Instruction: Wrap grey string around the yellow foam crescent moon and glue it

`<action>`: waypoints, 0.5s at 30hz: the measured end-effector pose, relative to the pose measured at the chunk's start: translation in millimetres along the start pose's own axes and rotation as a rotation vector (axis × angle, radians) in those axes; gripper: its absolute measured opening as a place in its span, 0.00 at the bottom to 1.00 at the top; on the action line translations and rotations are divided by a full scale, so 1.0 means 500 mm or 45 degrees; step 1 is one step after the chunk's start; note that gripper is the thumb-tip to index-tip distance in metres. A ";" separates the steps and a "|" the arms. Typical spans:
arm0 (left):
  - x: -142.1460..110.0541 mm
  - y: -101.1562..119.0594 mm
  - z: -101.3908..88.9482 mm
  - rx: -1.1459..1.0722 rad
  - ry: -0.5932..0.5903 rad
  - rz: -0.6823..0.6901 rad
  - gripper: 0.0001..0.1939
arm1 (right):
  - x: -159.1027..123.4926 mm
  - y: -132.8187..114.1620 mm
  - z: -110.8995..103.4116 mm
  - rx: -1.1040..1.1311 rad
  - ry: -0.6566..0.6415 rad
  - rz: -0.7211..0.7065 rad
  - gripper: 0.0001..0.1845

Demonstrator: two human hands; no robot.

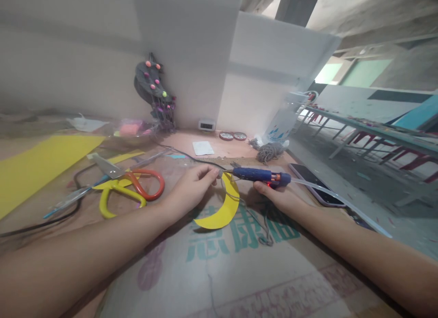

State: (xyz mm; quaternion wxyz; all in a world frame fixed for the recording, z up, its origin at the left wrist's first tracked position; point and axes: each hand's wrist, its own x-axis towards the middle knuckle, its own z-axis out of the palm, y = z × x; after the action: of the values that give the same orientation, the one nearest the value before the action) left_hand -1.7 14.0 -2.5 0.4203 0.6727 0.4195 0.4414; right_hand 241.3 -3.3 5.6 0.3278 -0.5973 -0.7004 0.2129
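- Crescent (233, 204) of thin yellow sheet, curved like a new moon, lies on printed cardboard (171, 281) in front of the person, open side facing left, one tip far and one near.
- The crescent looks very light and flexible, perhaps card or felt; its narrow tips would likely bend or crease easily, so the broad middle seems the safest hold.
- Grey yarn (267, 242) loops over the crescent and trails off to its right; it looks soft, limp and easy to tangle.
- Left hand (195, 186) reaches in from the left, palm down, wrist low; thumb and fingers are pinched together on the yarn at the crescent's far tip. Whether they also grip the sheet is hard to tell.
- Right hand (278, 197), right of the crescent, is curled around the grip of a blue glue gun (251, 174), thumb along its side, other fingers mostly hidden. The gun lies level, nozzle aimed left at the far tip.
- The gun appears rigid and light enough for one hand; its handle is the place to hold, as the nozzle may be hot. A red light glows on it, and a pale glue stick (328, 190) juts from its back.
- Scissors (150, 197) with orange and yellow handles lie left of the crescent; a phone (308, 175) lies to its right.
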 end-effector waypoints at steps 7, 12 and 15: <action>0.000 -0.001 0.001 -0.011 0.012 -0.005 0.15 | 0.003 -0.003 0.000 -0.112 0.008 0.142 0.24; -0.001 -0.007 0.003 -0.027 0.006 -0.027 0.17 | 0.012 -0.016 -0.009 -0.026 0.000 -0.002 0.21; -0.003 -0.006 0.003 -0.020 -0.015 -0.035 0.17 | 0.021 -0.027 -0.023 0.059 0.086 -0.100 0.20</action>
State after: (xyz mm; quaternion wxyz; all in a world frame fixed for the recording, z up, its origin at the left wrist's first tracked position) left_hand -1.1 13.3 -6.1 0.4341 0.6662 0.4226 0.4349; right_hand 239.1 3.1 24.9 0.3732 -0.5684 -0.7066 0.1958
